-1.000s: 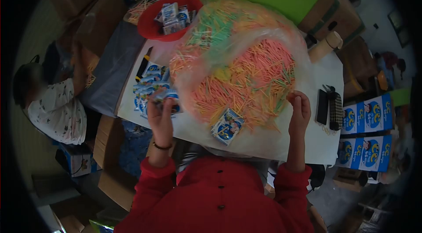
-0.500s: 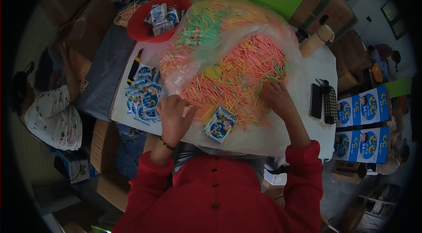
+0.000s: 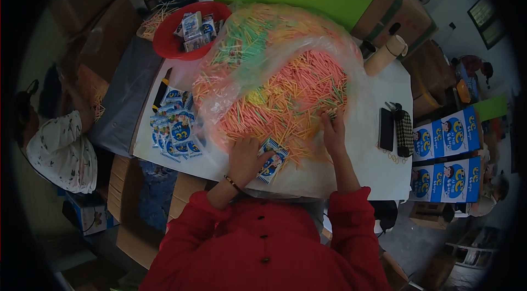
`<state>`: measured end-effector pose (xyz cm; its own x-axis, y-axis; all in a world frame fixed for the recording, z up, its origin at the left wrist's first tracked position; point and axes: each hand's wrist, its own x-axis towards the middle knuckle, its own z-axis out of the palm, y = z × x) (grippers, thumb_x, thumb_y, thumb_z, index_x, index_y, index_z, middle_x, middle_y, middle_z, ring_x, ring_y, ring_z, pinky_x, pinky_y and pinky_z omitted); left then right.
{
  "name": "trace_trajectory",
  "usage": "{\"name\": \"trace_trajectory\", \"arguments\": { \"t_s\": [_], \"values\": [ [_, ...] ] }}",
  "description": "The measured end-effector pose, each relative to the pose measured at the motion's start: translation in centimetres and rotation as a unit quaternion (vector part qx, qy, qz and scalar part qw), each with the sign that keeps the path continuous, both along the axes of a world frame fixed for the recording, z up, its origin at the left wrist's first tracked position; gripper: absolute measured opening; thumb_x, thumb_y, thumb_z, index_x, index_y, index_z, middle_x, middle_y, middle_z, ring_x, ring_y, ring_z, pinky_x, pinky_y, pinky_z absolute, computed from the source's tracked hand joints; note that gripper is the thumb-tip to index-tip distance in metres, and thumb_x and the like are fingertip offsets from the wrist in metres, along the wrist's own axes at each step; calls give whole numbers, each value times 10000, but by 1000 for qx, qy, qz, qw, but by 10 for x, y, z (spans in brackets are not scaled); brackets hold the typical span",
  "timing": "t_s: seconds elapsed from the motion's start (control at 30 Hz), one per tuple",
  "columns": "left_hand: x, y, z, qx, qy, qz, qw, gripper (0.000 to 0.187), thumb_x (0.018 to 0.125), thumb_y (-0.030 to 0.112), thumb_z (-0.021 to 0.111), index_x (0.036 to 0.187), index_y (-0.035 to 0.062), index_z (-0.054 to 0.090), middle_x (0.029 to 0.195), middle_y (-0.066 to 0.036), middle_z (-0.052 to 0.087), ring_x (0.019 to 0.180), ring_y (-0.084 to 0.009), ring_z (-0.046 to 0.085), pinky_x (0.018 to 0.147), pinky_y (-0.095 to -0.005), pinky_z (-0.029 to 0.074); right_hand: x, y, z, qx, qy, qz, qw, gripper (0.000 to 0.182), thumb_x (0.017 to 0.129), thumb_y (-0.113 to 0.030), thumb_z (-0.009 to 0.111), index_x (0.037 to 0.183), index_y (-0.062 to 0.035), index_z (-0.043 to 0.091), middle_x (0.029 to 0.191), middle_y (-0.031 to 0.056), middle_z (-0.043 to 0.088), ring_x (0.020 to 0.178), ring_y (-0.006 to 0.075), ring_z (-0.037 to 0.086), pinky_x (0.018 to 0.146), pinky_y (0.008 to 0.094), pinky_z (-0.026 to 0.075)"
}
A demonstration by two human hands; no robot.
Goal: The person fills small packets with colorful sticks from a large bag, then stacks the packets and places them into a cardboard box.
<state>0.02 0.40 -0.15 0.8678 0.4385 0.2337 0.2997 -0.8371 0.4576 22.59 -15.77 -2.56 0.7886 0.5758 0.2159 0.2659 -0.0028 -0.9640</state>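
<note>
A large clear plastic bag lies open on the white table, spilling many thin pink, orange, yellow and green sticks. My left hand rests at the near edge of the pile, its thumb over a blue and white packet. Whether it grips the packet is unclear. At the right side of the pile, my right hand has its fingers pinched together on a few sticks. More blue and white packets lie in a heap on the left of the table.
A yellow and black cutter lies near a red bowl of packets. On the right are a phone, a checkered pouch and a beige bottle. Printed boxes stand beyond. Another person sits at the left.
My left hand has moved right and down onto the single packet. My right hand's fingers have closed on sticks. The whole view has shifted slightly.
</note>
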Motion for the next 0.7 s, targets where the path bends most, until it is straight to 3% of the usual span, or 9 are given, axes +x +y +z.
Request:
{"name": "trace_trajectory", "arguments": {
  "t_s": [0.1, 0.17, 0.2, 0.27, 0.3, 0.37, 0.53, 0.6, 0.7],
  "values": [
    [7, -4, -7, 7, -22, 9, 1000, 390, 729, 399, 736, 853, 67, 572, 894, -95, 563, 901, -279, 543, 786, -406, 382, -14, 6, -22, 11, 15, -7, 1000, 221, 947, -72, 540, 1162, -32, 517, 987, 65, 627, 926, 153, 580, 795, 291, 460],
    [8, 0, -12, -11, -22, 5, 1000, 363, 729, 361, 745, 829, 67, 556, 864, -89, 555, 886, -286, 537, 785, -410, 389, -17, 7, -25, -112, -297, -15, 948, 224, 961, -87, 532, 1178, -38, 506, 957, 18, 597, 890, 98, 531, 780, 261, 444],
    [9, 2, -13, -30, -27, 0, 999, 341, 730, 324, 754, 805, 68, 541, 834, -84, 546, 872, -293, 531, 785, -414, 396, -17, 7, -25, -111, -295, -13, 949, 224, 961, -87, 532, 1178, -38, 506, 957, 18, 597, 890, 98, 531, 780, 261, 444],
    [11, 14, -10, -69, 14, -11, 997, 306, 736, 289, 747, 812, 57, 563, 825, -93, 564, 851, -295, 546, 765, -417, 404, -14, 9, -15, -64, 77, -2, 995, 222, 958, -74, 532, 1179, -49, 525, 960, 15, 585, 892, 100, 521, 774, 249, 436],
    [11, 18, -8, -110, 55, -24, 992, 271, 742, 255, 739, 819, 46, 585, 816, -101, 582, 831, -296, 560, 746, -419, 412, -9, 10, -16, -63, 75, -2, 995, 222, 958, -74, 532, 1179, -49, 525, 960, 15, 585, 892, 100, 521, 774, 249, 436],
    [10, 19, -7, -51, -19, -24, 998, 236, 748, 216, 728, 843, 35, 610, 789, -106, 596, 783, -294, 570, 710, -419, 423, 2, 10, -21, 161, 228, -26, 960, 244, 960, -74, 525, 1201, -45, 542, 976, 5, 585, 899, 89, 521, 764, 242, 434],
    [11, 24, 15, 91, -173, -15, 981, 227, 778, 134, 693, 991, 62, 660, 760, -88, 611, 788, -257, 583, 727, -387, 440, -3, 1, -25, 70, 109, -35, 991, 197, 972, -87, 508, 1154, -53, 573, 1002, -2, 593, 917, 79, 525, 781, 230, 433],
    [12, 29, 0, -311, -160, 60, 935, 214, 807, 74, 664, 1016, 26, 656, 793, -93, 629, 743, -301, 570, 742, -419, 469, -3, 0, -20, -3, 58, -27, 998, 181, 976, -88, 501, 1136, -58, 578, 997, -4, 595, 909, 77, 523, 785, 224, 429],
    [13, 43, -18, -447, -137, 47, 883, 209, 823, 44, 659, 1032, 37, 656, 891, -93, 636, 834, -270, 589, 773, -386, 476, -1, -3, -13, -15, 112, -32, 993, 154, 980, -103, 506, 1100, -56, 590, 1019, 17, 621, 918, 97, 550, 820, 243, 444]
  ]
}}
